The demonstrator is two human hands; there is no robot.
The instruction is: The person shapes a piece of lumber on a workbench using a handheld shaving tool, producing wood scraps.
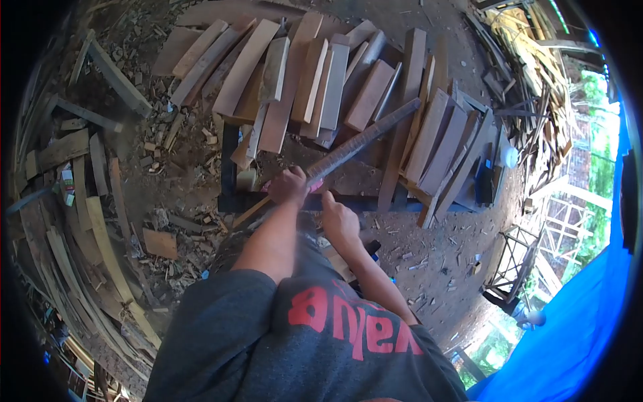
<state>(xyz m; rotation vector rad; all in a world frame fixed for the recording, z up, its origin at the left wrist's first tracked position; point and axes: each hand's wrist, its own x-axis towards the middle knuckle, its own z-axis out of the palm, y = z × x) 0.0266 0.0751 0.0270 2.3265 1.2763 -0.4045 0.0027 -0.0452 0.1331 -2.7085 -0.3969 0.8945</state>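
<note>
Woodchips litter the ground around the bench, boards across it. The long wooden bar slants forward and rightward from the left hand, closed round its near end; far tip's over the boards. Right hand's nearby, half-curled, hold unclear, by the near edge.

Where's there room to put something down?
Mostly bare dirt shows right of the right arm, and between the boards and the right woodpile. The dark frame is crowded with boards, the left side with wood scraps.
</note>
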